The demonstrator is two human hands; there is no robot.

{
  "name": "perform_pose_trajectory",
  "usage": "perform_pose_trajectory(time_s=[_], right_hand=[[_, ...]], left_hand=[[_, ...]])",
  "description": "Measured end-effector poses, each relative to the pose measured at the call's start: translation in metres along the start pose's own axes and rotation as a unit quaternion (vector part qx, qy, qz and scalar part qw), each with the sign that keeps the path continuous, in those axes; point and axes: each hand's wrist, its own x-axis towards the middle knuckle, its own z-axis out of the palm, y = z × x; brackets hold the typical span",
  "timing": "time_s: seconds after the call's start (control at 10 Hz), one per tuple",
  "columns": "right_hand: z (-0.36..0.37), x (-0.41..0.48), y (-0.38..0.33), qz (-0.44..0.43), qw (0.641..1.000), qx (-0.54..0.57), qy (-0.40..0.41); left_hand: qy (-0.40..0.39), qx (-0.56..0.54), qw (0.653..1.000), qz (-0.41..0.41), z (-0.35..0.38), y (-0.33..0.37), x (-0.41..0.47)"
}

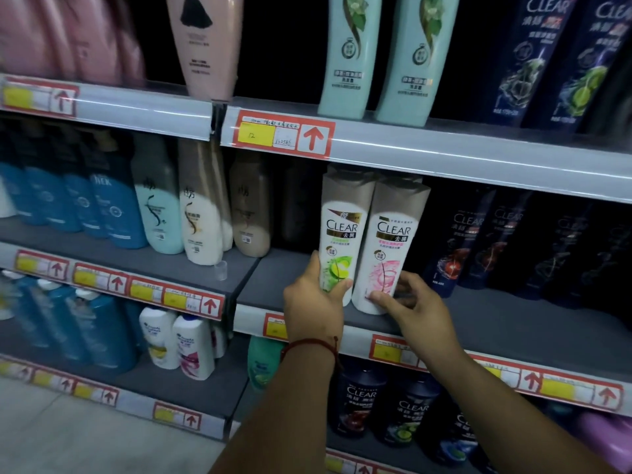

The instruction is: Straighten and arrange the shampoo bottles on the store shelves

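Two white CLEAR shampoo bottles stand side by side near the front edge of the middle shelf (496,323). My left hand (316,302) grips the bottle with the green lime picture (343,230) around its base. The bottle with the pink flower picture (390,241) stands to its right, and my right hand (410,306) pinches its lower part, thumb on the front and fingers behind. Both bottles stand upright and touch each other.
Dark CLEAR bottles (478,241) stand further right on the same shelf. Beige, mint and blue bottles (201,213) fill the neighbouring section on the left. Mint bottles (379,53) stand on the shelf above, more dark bottles (393,405) below. Red price tags line the shelf edges.
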Motion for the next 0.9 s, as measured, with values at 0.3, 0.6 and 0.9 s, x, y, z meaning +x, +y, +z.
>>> perform_pose_trajectory(time_s=[0.3,0.6,0.9], right_hand=[[0.0,-0.002,0.004,-0.002,1.0,-0.027,-0.006],[-0.005,-0.004,0.002,0.001,0.991,-0.127,-0.034],[-0.041,-0.016,-0.01,-0.026,0.988,-0.101,-0.117]], left_hand=[[-0.002,0.009,1.0,0.007,0.002,-0.003,0.001],[-0.047,0.119,0.991,0.039,-0.002,-0.003,0.0],[-0.051,0.188,0.98,0.049,-0.014,0.03,-0.045]])
